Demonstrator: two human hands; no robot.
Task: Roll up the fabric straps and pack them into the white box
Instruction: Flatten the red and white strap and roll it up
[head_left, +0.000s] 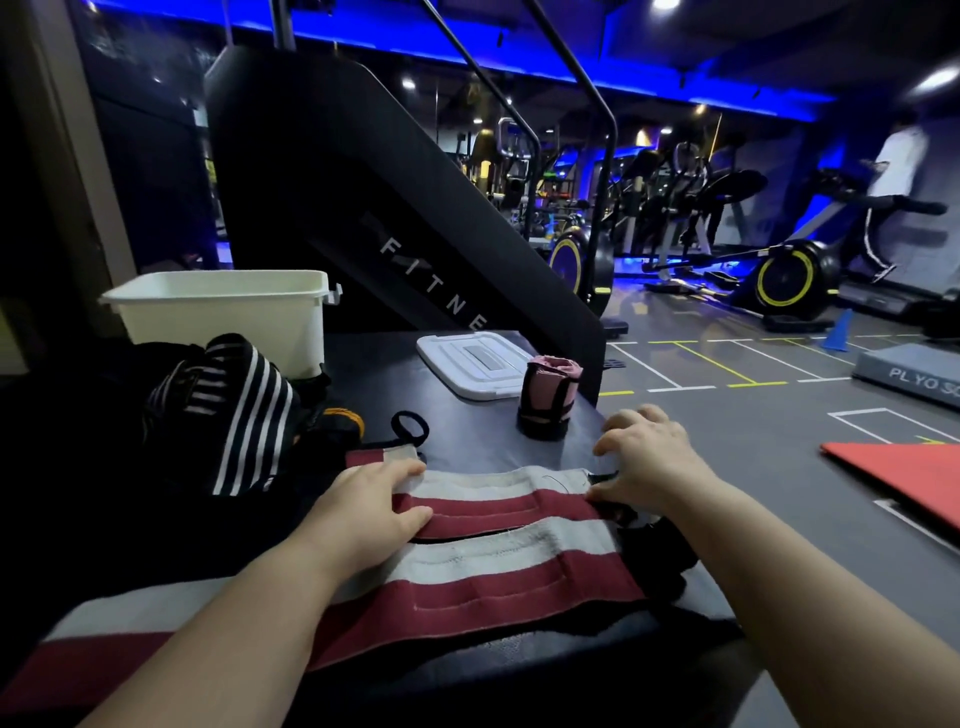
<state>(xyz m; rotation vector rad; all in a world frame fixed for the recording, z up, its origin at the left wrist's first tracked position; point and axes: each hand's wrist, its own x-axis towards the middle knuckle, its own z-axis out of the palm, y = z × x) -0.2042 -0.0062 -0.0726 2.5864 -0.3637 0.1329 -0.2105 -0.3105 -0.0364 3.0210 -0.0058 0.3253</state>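
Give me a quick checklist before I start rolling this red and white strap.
1. The red and white strap lies flat on the table: ok.
2. The left hand presses it down: ok.
3. The right hand has a firm grip on the strap's right end: cannot tell.
4. The white box is open, with its lid off on the table: ok.
5. Room left inside the box: cannot tell, the inside is hidden.
6. The pink rolled strap stands clear of it: ok.
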